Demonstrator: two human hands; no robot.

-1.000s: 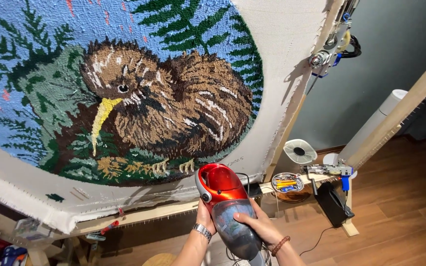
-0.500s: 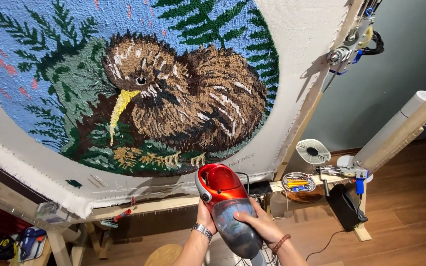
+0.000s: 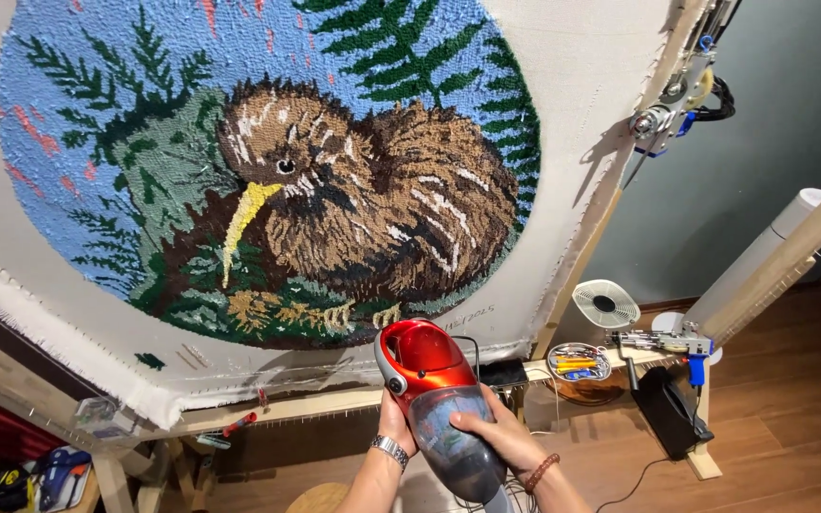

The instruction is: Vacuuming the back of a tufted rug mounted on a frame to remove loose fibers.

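Both hands grip one red handheld vacuum with a clear grey dust cup just below the wooden frame's bottom rail: left hand closed round its handle, right hand wrapped on the cup. Above hangs one round tufted bird rug; one small white fan stands right.

Wooden frame carries tufted rug.

Grey-green wall behind, plain, evenly lit. Warm brown wood-plank floor at lower right. Wooden frame rail runs along the bottom; a slanted timber brace crosses the right edge. Small white fan stands near the wall.
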